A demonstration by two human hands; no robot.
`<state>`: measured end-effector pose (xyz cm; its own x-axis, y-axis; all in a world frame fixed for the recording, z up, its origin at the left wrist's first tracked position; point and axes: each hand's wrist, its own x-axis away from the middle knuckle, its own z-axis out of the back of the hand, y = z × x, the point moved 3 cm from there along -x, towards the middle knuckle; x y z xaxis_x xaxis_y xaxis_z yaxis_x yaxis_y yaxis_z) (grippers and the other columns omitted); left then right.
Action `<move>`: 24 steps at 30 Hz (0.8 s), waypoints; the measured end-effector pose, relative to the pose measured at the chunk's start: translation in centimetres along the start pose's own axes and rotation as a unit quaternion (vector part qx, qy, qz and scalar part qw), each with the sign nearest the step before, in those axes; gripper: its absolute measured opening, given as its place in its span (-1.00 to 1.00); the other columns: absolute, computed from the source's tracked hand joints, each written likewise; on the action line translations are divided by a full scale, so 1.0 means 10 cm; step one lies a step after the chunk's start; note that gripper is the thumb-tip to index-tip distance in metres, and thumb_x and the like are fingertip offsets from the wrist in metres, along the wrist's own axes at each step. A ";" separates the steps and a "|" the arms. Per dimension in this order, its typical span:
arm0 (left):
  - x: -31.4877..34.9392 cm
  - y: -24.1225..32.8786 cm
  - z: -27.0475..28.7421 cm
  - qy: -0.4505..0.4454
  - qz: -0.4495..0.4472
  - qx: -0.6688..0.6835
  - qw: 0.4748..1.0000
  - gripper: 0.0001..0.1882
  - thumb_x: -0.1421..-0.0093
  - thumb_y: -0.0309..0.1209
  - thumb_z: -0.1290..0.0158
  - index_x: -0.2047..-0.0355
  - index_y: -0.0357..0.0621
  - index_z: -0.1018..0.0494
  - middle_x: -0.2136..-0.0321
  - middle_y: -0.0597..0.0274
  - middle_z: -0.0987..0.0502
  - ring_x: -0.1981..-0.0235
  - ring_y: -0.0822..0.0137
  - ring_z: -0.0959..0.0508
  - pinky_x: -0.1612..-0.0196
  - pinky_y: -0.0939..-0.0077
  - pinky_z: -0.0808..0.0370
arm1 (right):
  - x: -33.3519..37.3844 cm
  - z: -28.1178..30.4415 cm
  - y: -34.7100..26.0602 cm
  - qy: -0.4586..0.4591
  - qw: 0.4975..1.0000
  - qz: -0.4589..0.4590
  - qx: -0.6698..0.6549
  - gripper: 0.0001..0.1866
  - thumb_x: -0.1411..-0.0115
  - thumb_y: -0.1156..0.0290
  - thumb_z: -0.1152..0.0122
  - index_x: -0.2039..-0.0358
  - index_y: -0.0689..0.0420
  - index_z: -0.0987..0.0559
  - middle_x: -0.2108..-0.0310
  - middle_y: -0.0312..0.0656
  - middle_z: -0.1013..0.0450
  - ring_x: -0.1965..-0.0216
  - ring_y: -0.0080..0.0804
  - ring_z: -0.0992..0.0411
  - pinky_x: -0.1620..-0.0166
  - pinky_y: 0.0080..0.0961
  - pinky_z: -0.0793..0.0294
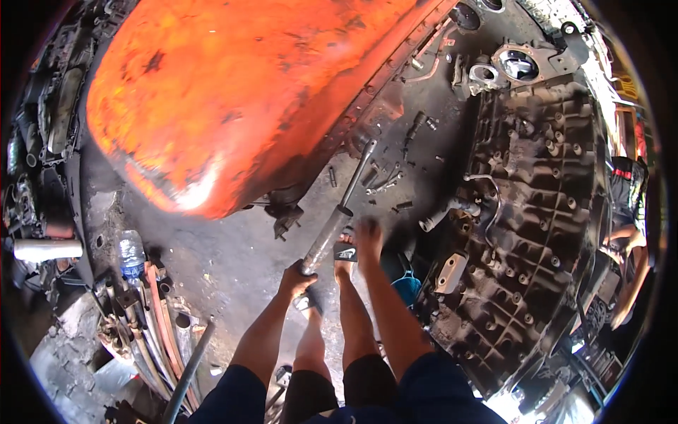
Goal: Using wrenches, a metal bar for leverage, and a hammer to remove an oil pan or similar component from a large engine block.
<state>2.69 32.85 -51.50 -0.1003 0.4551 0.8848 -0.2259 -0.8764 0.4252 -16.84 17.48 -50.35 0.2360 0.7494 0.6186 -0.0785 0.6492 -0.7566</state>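
Observation:
My left hand (295, 281) is wrapped round the near end of a long metal bar (328, 234). The bar has a thick pipe-like lower part and a thinner shaft with a rounded head, pointing away beside the large orange metal body (205, 92). My right hand (369, 239) hangs to the right of the bar, apart from it; motion blurs its fingers. Below the hands are my feet in dark slide sandals (345, 252).
A big greasy engine block (530, 198) lies at the right, with a blue-green container (406, 286) beside it. Loose sockets and wrenches (385, 185) are scattered ahead. Pipes (166, 332) and a water bottle (131, 254) stand at the left. Another person's arm (632, 272) shows at the far right.

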 end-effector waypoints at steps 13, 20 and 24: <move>-0.07 -0.43 -0.44 0.001 -0.002 -0.012 1.000 -0.47 0.17 -0.31 -0.34 0.16 -0.19 -0.48 0.31 0.02 -0.61 0.26 0.17 -0.61 0.17 0.32 -0.50 | -0.88 -0.19 -1.36 -0.105 0.992 -0.037 -0.056 -0.64 -0.33 0.02 -0.01 0.11 0.06 -0.40 0.35 -0.24 -0.45 0.40 -0.47 -0.48 0.36 -0.52 -0.51; 1.04 -1.03 0.22 0.042 0.036 -0.089 0.994 -0.45 0.13 -0.31 -0.34 0.11 -0.15 -0.43 0.28 0.02 -0.61 0.21 0.12 -0.62 0.16 0.28 -0.52 | -0.75 -0.35 -1.26 -0.205 0.967 -0.080 -0.126 -0.55 -0.33 -0.09 0.08 0.11 0.07 -0.39 0.40 -0.21 -0.46 0.38 -0.37 -0.52 0.27 -0.40 -0.53; 1.71 -0.85 0.45 0.059 0.008 -0.116 0.991 -0.48 0.12 -0.29 -0.34 0.17 -0.17 -0.41 0.28 -0.04 -0.58 0.18 0.03 -0.60 0.16 0.23 -0.51 | -0.76 -0.33 -1.04 -0.170 0.967 -0.109 -0.158 -0.65 -0.36 0.02 0.06 0.16 0.06 -0.38 0.43 -0.22 -0.41 0.40 -0.40 -0.50 0.34 -0.46 -0.51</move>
<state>7.31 47.35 -39.15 -0.2158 0.4679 0.8571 -0.4390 -0.8305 0.3429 -14.59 4.62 -47.91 -0.1225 0.6330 0.7644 0.2488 0.7652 -0.5938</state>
